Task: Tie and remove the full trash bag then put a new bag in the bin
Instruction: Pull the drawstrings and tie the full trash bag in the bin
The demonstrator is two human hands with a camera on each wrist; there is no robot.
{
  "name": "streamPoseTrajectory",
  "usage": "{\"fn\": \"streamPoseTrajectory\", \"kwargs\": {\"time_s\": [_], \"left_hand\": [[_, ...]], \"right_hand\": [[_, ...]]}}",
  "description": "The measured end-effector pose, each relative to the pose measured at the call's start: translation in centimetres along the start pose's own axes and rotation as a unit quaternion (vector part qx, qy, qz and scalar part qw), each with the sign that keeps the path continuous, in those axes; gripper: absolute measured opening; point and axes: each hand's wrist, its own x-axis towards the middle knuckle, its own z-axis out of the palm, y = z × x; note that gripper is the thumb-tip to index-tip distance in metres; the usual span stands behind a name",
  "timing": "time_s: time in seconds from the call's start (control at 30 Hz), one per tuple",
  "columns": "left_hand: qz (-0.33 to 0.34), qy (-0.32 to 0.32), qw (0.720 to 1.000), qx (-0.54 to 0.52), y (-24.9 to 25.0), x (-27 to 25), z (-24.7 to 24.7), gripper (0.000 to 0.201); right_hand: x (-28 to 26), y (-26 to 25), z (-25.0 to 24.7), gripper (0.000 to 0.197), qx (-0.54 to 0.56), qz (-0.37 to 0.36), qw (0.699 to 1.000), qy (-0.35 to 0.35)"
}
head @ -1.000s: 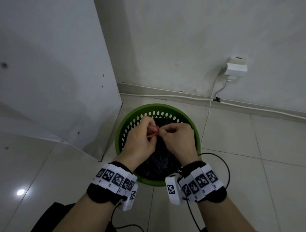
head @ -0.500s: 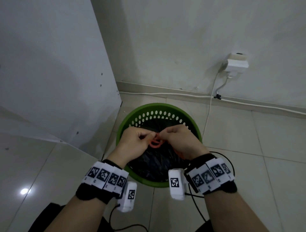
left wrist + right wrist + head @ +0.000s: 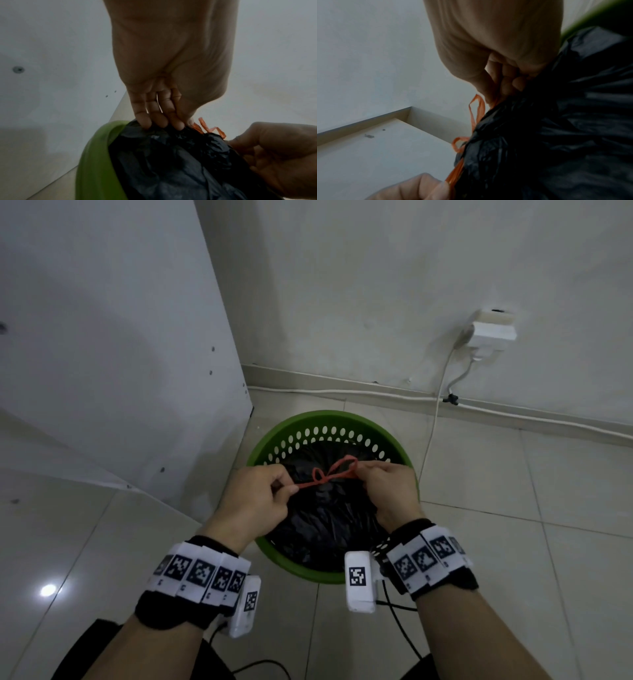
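**Drawstring knot over bin**

Black trash bag point(image 3: 325, 518) is sitting inside the green bin point(image 3: 329, 419) on the tiled floor point(image 3: 513, 508), its mouth gathered shut. Left hand point(image 3: 255, 501) is pinching one end of the orange drawstring point(image 3: 334, 474) between thumb and curled fingers. Right hand point(image 3: 388, 491) is pinching the other end likewise. Loops are showing between the hands, above the bag.

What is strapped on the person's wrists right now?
Both forearms are bare. The left wrist band and right wrist band are black, ringed with white square-code tags. A white camera box sits inside each wrist, trailing black cables.
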Motion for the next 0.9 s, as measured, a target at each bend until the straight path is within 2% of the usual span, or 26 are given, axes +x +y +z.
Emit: {"fn": "streamPoseTrajectory", "kwargs": {"time_s": [0.07, 0.1, 0.17, 0.2, 0.23, 0.3, 0.33, 0.4, 0.43, 0.5, 0.53, 0.6, 0.7, 0.73, 0.77, 0.8, 0.83, 0.87, 0.9], "left_hand": [[0.063, 0.046, 0.997, -0.009, 0.3, -0.3, -0.5, 0.007], [0.095, 0.049, 0.994, -0.008, 0.5, -0.4, -0.6, 0.022], [0.11, -0.029, 0.993, 0.016, 1.1, -0.5, -0.1, 0.069], [0.102, -0.067, 0.991, 0.059, 1.4, -0.4, 0.6, 0.085], [0.094, -0.083, 0.987, 0.098, 1.8, -0.1, 1.4, 0.086], [0.083, -0.05, 0.991, 0.093, 2.1, 0.6, 2.6, 0.062], [0.071, -0.021, 0.996, 0.047, 2.3, 0.8, 2.6, 0.05], [0.033, 0.026, 0.998, -0.054, 2.3, 1.2, 2.4, 0.038], [0.016, 0.031, 0.995, -0.092, 2.4, 1.3, 2.1, 0.035], [-0.039, 0.02, 0.985, -0.164, 2.3, 1.3, 1.9, 0.032], [-0.071, 0.011, 0.977, -0.201, 2.2, 1.3, 1.9, 0.03], [-0.124, -0.005, 0.949, -0.291, 2.1, 1.4, 1.6, 0.024], [-0.175, -0.049, 0.87, -0.459, 2.4, 1.3, 0.0, 0.024], [-0.18, -0.07, 0.849, -0.491, 2.2, 1.3, -0.6, 0.026], [-0.179, -0.082, 0.848, -0.492, 1.9, 1.3, -1.2, 0.028], [-0.172, -0.071, 0.878, -0.441, 1.4, 1.3, -1.7, 0.029], [-0.159, -0.045, 0.928, -0.334, 0.3, 1.4, -2.1, 0.029], [-0.155, -0.024, 0.971, -0.182, -1.2, 1.6, -2.5, 0.03], [-0.168, -0.028, 0.985, -0.023, -2.4, 1.7, -2.9, 0.034]], "right_hand": [[-0.1, 0.0, -0.6, 0.01, -0.079, -0.08, 0.994, 0.014], [-0.3, -0.1, -1.1, 0.012, -0.122, -0.126, 0.984, 0.014], [-0.9, -0.2, -1.5, 0.014, -0.158, -0.166, 0.973, -0.008], [-1.3, -0.2, -1.5, 0.014, -0.146, -0.161, 0.976, -0.033], [-1.6, -0.1, -1.3, 0.015, -0.125, -0.152, 0.978, -0.064], [-1.8, -0.1, -0.9, 0.016, -0.096, -0.171, 0.976, -0.096], [-1.8, -0.2, -0.9, 0.017, -0.109, -0.213, 0.967, -0.092], [-1.5, -0.1, -1.0, 0.035, -0.194, -0.324, 0.922, -0.085], [-1.5, 0.1, -0.8, 0.047, -0.232, -0.361, 0.897, -0.108], [-1.5, 0.8, 0.2, 0.064, -0.268, -0.355, 0.874, -0.194], [-1.4, 1.2, 0.8, 0.067, -0.268, -0.347, 0.87, -0.225], [-0.8, 1.7, 1.7, 0.072, -0.257, -0.352, 0.868, -0.237], [0.2, 1.6, 2.1, 0.083, -0.269, -0.345, 0.872, -0.219], [0.5, 1.7, 2.1, 0.074, -0.274, -0.347, 0.874, -0.201], [0.7, 1.8, 2.3, 0.059, -0.274, -0.345, 0.88, -0.177], [0.8, 1.7, 2.5, 0.042, -0.266, -0.336, 0.89, -0.156], [0.9, 1.6, 2.7, 0.029, -0.256, -0.319, 0.902, -0.138], [1.1, 1.4, 2.8, 0.02, -0.243, -0.301, 0.914, -0.124], [1.3, 1.3, 2.8, 0.015, -0.227, -0.285, 0.925, -0.11]]}}
